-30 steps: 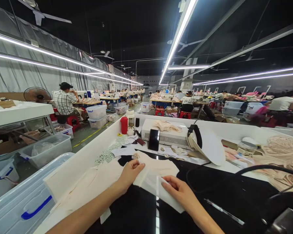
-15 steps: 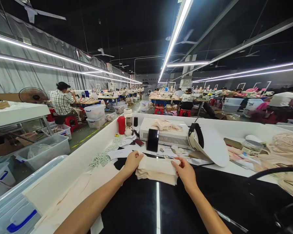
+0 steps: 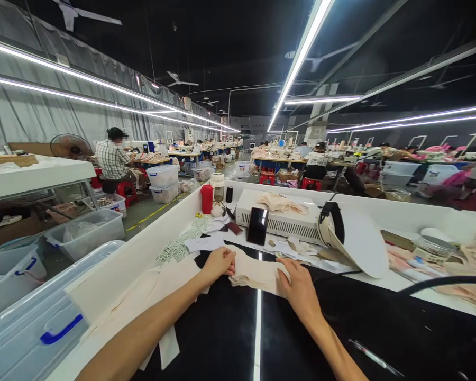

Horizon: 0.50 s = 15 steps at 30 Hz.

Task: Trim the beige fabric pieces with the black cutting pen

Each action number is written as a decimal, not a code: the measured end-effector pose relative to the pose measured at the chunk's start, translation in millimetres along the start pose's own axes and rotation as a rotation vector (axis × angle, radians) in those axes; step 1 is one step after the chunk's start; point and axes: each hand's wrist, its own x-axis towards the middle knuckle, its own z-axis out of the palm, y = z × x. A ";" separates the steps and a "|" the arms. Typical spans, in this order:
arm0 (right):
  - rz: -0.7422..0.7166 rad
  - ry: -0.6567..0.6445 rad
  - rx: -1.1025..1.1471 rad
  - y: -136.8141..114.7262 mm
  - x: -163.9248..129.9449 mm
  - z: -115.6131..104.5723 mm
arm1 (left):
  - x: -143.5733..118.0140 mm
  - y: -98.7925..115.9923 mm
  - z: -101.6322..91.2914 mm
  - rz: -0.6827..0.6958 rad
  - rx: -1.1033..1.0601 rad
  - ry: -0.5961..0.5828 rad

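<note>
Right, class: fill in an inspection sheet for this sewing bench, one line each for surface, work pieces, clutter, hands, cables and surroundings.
Surface: black worktop with a bright light reflection, bordered by a white raised table edge.
Work pieces: folded beige fabric stack lying on the worktop; more beige pieces to its left.
Clutter: white machine box, dark phone leaning on it, red bottle, white visor, paper scraps.
Hands: left hand grips the stack's left end; right hand presses on its right end.
Cables: black cable arcs at the right.
Surroundings: factory hall, seated person, plastic bins, strip lights.
</note>
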 end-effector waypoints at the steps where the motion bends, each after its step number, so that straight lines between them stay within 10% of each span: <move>1: -0.042 -0.040 0.008 -4.5 -3.3 0.1 | -4.0 1.6 -4.7 -0.001 0.034 -0.006; 15: -0.093 -0.232 0.202 -47.2 -69.6 -21.5 | -113.5 -3.3 -159.2 0.084 0.697 0.146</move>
